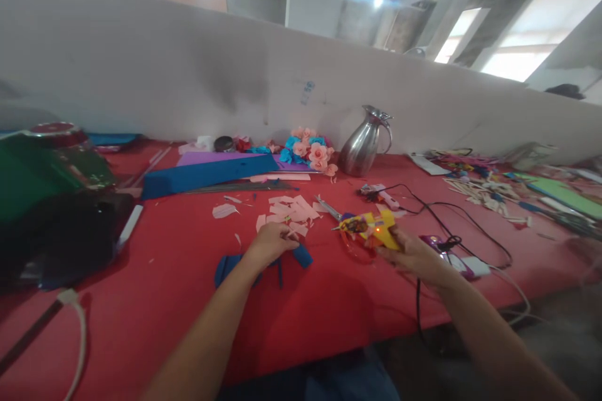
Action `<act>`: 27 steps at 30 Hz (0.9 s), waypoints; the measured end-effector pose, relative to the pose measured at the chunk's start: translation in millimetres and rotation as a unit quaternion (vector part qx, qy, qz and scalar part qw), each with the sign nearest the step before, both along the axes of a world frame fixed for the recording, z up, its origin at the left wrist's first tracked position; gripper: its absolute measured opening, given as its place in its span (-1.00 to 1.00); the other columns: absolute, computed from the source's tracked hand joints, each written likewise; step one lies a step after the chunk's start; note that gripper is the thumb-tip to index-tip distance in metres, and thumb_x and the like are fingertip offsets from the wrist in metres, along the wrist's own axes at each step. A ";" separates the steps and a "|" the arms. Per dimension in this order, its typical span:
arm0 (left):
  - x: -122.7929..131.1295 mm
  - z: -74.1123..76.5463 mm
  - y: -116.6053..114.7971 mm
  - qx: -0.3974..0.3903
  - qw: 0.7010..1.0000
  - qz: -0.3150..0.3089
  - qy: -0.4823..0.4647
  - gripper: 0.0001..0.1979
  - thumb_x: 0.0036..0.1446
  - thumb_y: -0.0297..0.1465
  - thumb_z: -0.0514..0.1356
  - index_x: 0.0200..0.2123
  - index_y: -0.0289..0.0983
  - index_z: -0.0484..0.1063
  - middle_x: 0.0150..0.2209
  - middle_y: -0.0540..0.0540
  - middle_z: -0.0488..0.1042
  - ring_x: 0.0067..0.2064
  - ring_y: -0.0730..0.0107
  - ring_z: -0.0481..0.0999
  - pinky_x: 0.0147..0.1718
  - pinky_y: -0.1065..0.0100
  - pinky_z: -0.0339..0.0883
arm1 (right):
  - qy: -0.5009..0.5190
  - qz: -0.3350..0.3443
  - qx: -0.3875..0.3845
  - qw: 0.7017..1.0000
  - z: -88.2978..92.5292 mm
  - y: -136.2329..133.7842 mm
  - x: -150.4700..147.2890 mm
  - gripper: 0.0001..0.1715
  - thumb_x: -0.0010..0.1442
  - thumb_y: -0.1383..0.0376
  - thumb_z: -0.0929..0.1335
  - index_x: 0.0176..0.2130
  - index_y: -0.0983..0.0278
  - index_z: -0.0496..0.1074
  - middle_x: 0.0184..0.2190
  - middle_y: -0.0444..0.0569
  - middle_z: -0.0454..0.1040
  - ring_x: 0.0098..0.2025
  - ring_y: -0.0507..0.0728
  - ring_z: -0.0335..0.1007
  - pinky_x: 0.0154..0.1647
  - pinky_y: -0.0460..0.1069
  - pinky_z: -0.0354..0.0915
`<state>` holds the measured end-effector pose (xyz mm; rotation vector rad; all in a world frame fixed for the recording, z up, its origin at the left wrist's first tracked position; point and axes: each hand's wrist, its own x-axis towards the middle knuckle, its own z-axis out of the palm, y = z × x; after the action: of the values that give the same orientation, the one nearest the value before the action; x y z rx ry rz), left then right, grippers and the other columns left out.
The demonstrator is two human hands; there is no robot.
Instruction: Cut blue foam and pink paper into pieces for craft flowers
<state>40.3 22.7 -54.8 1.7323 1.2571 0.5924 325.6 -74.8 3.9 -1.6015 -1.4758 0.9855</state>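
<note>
My right hand [407,254] grips a yellow hot glue gun [386,229] by its handle, with the nozzle pointing left and a small orange light glowing on its side. My left hand [273,243] has its fingertips pinched together by a heap of cut pink paper pieces [301,207]; what is between them is too small to make out. Blue paper pieces [302,255] lie under and beside that hand. Behind the glue gun's tip, a pair of scissors [328,205] is partly hidden.
Paper flowers [313,151] in pink and blue stand at the back beside a metal jug [364,144]. A blue sheet [207,177] lies back left. Black cable [463,205] loops across the right, near sticks [489,191]. A dark bag-like object [79,225] sits at left.
</note>
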 end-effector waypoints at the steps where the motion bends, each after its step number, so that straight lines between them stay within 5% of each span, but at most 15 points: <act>1: 0.2 0.2 0.3 0.009 1.000 -0.006 0.011 -0.89 -0.22 -0.37 0.21 -0.56 -0.28 0.47 -0.53 -0.02 0.48 -0.42 0.33 0.43 -0.44 0.38 0.19 | -0.027 0.018 -0.007 0.999 -1.5 -3.1 -4.3 -0.59 -0.03 0.07 0.41 -0.24 0.27 0.37 -0.39 -0.08 0.43 -0.40 0.07 0.34 -0.47 -0.09 0.28; 6: 0.5 3.4 -0.1 0.033 0.998 -0.017 0.043 -0.87 -0.18 -0.34 0.19 -0.53 -0.27 0.50 -0.54 -0.01 0.47 -0.43 0.34 0.42 -0.45 0.39 0.16 | -0.101 0.069 -0.025 0.992 -8.4 -10.7 -29.7 -0.65 0.10 0.02 0.31 -0.34 0.25 0.43 -0.58 -0.14 0.37 -0.54 0.04 0.28 -0.56 -0.09 0.23; 14: 1.8 4.5 -1.3 0.038 0.998 -0.022 0.050 -0.84 -0.29 -0.33 0.29 -0.53 -0.26 0.49 -0.57 0.04 0.40 -0.45 0.38 0.36 -0.49 0.43 0.12 | -0.120 0.111 0.008 0.986 -19.0 -15.2 -52.2 -0.66 0.16 0.04 0.28 -0.24 0.21 0.45 -0.32 -0.03 0.54 -0.31 0.19 0.46 -0.33 0.02 0.35; 27: 4.8 13.1 -7.2 0.068 0.991 -0.018 0.113 -0.88 -0.28 -0.40 0.28 -0.53 -0.25 0.47 -0.55 0.03 0.43 -0.44 0.38 0.38 -0.49 0.41 0.05 | -0.164 0.151 -0.002 0.975 -13.7 -13.0 -61.3 -0.59 0.22 0.06 0.24 -0.05 0.21 0.41 -0.13 0.04 0.53 -0.11 0.25 0.45 -0.10 0.08 0.30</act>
<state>45.1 15.5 -41.8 1.9753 1.3650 0.4793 264.3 -87.7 -9.8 -1.6306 -1.9892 0.9139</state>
